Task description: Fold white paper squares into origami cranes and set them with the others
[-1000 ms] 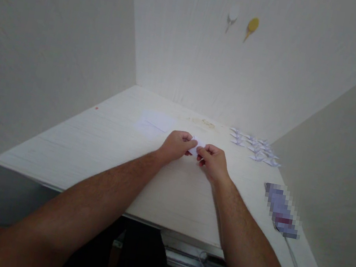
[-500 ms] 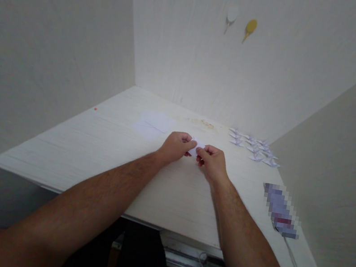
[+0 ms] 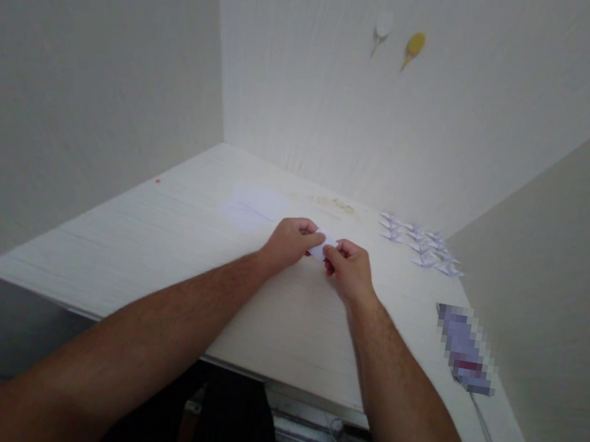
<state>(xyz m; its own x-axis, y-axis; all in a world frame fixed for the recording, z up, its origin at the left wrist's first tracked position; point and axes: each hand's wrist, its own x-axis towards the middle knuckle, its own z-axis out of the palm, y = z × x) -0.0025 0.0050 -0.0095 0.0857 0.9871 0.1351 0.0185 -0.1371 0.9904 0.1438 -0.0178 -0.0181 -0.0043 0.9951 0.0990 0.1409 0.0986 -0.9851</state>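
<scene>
Between my two hands, a little above the white tabletop [image 3: 278, 324], is a small piece of folded white paper [image 3: 323, 247]. My left hand [image 3: 295, 240] pinches its left side, thumb on top. On its right side my right hand [image 3: 349, 262] grips it the same way, the thumb pressing near the middle. Fingers cover much of the paper, so its exact folds cannot be made out. Sheets of white paper [image 3: 256, 203] lie on the table beyond my left hand.
Several folded paper cranes [image 3: 426, 249] stand in rows at the back right. A blurred-out device [image 3: 463, 347] with a white cable [image 3: 488, 438] lies at the right edge. Walls enclose the table on three sides; a white hook [image 3: 383, 26] and a yellow hook [image 3: 416, 44] hang on the back one.
My right hand has shifted very slightly left, its thumb sliding a little over the paper. Both hands keep their hold, and the rest looks the same.
</scene>
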